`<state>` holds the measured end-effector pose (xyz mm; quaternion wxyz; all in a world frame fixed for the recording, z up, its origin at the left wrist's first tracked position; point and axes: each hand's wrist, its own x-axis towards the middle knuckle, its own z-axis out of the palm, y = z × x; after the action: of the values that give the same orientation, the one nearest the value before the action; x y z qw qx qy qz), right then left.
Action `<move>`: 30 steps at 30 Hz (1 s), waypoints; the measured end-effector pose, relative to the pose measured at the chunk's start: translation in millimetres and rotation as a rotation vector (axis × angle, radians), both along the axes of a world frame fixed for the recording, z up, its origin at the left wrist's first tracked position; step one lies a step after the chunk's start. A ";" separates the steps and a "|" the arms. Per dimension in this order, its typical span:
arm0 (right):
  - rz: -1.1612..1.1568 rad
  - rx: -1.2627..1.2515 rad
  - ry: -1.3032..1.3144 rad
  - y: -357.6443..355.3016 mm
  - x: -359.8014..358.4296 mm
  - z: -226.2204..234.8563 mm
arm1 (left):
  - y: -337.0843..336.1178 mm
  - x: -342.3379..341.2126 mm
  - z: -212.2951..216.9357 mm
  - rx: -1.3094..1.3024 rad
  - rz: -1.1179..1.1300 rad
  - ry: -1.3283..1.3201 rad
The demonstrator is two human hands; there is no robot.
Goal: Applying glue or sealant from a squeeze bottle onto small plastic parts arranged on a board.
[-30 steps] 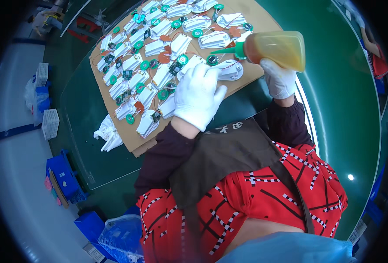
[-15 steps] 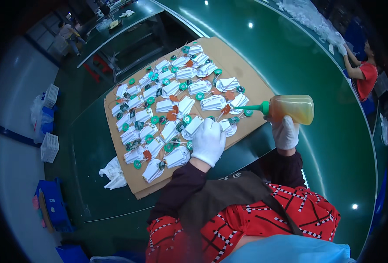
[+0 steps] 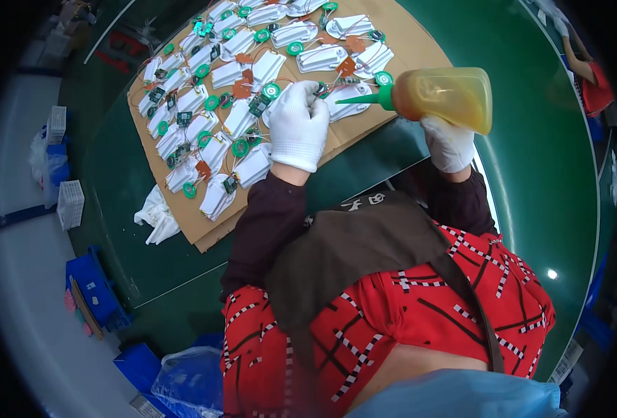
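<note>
A wide green table (image 3: 531, 174) fills the scene, and a brown cardboard sheet (image 3: 414, 38) lies askew on its far-left part. Both of the person's arms reach away from the body, elbows bent, in dark sleeves (image 3: 270, 216). The left hand (image 3: 299, 129), in a white glove, is above the near edge of the sheet, its back up and its fingers bent; thumb and forefinger nearly meet beside a small dark round part (image 3: 321, 90), though whether they pinch it I cannot tell. The right hand (image 3: 449, 143), also gloved and well to the right, is closed around the near side of a squeeze bottle (image 3: 444, 97) of amber liquid, held on its side with the base to the right. Crowded over the sheet are white housings (image 3: 253, 165) with wires. The bottle's green nozzle (image 3: 364, 100) points left, its tip over the near-right housing (image 3: 342, 114), just right of the left fingertips. Among the housings are green discs (image 3: 383, 78) and smaller orange pieces (image 3: 355, 44). Half a second ago the tip was farther off, by the orange pieces; now it is nearer the left fingertips. The whole view has also shifted, while the right hand's hold on the bottle looks unchanged.
</note>
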<state>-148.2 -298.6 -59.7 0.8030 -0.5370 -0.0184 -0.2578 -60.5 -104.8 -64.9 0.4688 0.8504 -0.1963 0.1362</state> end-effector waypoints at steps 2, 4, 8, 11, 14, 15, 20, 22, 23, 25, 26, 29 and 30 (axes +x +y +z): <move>0.025 -0.094 0.120 1.0 -2.0 -2.0 | 2.7 -0.9 -2.5 0.006 -0.007 0.014; 0.037 -0.184 0.142 3.6 -1.8 5.0 | 5.2 -1.9 -3.8 0.008 -0.042 0.009; 0.089 -0.314 0.199 7.8 -0.9 4.2 | 7.9 -4.0 -7.1 -0.065 -0.053 0.083; 0.068 -0.447 0.077 10.2 3.3 6.6 | 7.0 -4.8 -8.4 -0.122 -0.054 0.128; 0.073 -0.552 0.080 10.1 6.4 3.9 | 9.2 -2.2 -11.6 -0.122 -0.065 0.109; 0.064 -0.550 0.084 8.1 8.8 1.0 | 8.5 -2.0 -11.0 -0.120 -0.067 0.101; -0.009 -0.871 -0.047 3.4 13.4 -1.2 | 7.5 -1.2 -9.7 -0.114 -0.071 0.122; -0.021 -0.885 -0.080 2.2 12.0 -1.8 | 8.0 -0.9 -9.5 -0.120 -0.076 0.134; -0.032 -0.902 -0.117 0.9 11.3 -2.7 | 8.1 -0.9 -9.5 -0.118 -0.076 0.136; -0.026 -0.892 -0.116 -0.9 11.8 -7.5 | 9.0 -1.3 -9.9 -0.092 -0.067 0.114; -0.023 -0.887 -0.114 -2.3 11.0 -8.3 | 8.4 -1.1 -9.9 -0.093 -0.069 0.116; -0.083 -0.948 -0.112 -4.1 7.5 -8.8 | 7.8 -0.3 -10.3 -0.077 -0.075 0.100; -0.080 -0.946 -0.113 -3.9 5.9 -7.9 | 8.2 -0.5 -10.4 -0.078 -0.075 0.098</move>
<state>-142.3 -302.5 -67.7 0.4575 -0.8290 -0.1566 -0.2808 -61.0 -96.7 -75.3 0.5156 0.8290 -0.1995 0.0843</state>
